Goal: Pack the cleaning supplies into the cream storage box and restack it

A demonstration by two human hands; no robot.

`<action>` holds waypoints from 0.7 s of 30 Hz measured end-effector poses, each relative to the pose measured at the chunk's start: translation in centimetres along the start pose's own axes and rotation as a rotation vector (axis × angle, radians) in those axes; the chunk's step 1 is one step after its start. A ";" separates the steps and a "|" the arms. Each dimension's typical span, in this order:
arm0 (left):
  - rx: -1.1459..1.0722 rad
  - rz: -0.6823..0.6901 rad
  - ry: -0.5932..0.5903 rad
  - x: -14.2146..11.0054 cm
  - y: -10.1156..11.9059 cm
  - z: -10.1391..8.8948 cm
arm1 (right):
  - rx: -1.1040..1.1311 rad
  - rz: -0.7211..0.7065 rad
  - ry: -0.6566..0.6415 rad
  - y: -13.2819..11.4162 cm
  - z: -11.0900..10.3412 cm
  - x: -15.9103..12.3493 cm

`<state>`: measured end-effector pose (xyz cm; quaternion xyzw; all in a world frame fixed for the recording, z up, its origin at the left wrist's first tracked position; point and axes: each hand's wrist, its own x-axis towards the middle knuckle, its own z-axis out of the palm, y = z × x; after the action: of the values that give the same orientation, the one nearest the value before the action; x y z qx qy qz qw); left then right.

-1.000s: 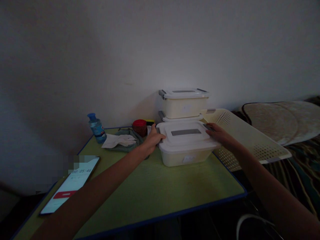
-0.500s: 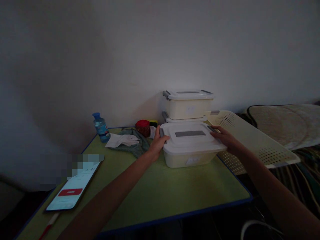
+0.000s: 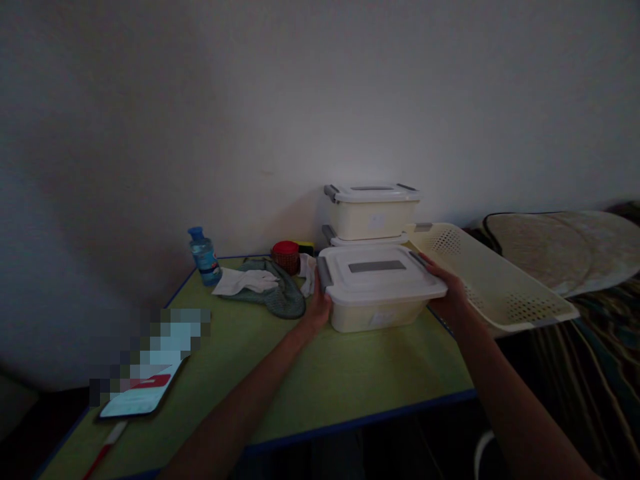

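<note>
A cream storage box [image 3: 353, 317] with a white lid [image 3: 373, 285] stands on the green table, a grey handle strip across the lid's top. My left hand [image 3: 319, 307] grips its left side below the grey side clip [image 3: 325, 272], thumb near the lid's rim. Around the right end is my right hand [image 3: 449, 292], its fingers partly hidden behind the box. Directly behind, a similar lidded box [image 3: 373, 219] rests on another one, of which mostly the lid [image 3: 367, 241] shows.
A cream perforated basket [image 3: 493, 277] lies tilted at the right, beside a cushion [image 3: 565, 250]. To the left are a blue bottle [image 3: 204, 259], a white glove [image 3: 245, 281] on a grey-green cloth [image 3: 285, 300], a red-topped container [image 3: 285, 257] and a phone [image 3: 137, 400].
Both hands have slid from the lid's side clips down to the sides of the box. The clips now lie flat along the lid. The view has shifted slightly.
</note>
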<state>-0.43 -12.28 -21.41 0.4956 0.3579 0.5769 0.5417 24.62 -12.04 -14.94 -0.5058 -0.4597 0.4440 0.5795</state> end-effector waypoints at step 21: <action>0.463 0.183 -0.147 -0.3 -3.8 -1.7 | 0.207 -0.089 0.356 10.1 -0.1 1.5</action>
<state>-1.05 -11.81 -25.47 0.6774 0.3938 0.4886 0.3839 24.51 -9.60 -24.83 -0.4933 -0.3239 0.3662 0.7195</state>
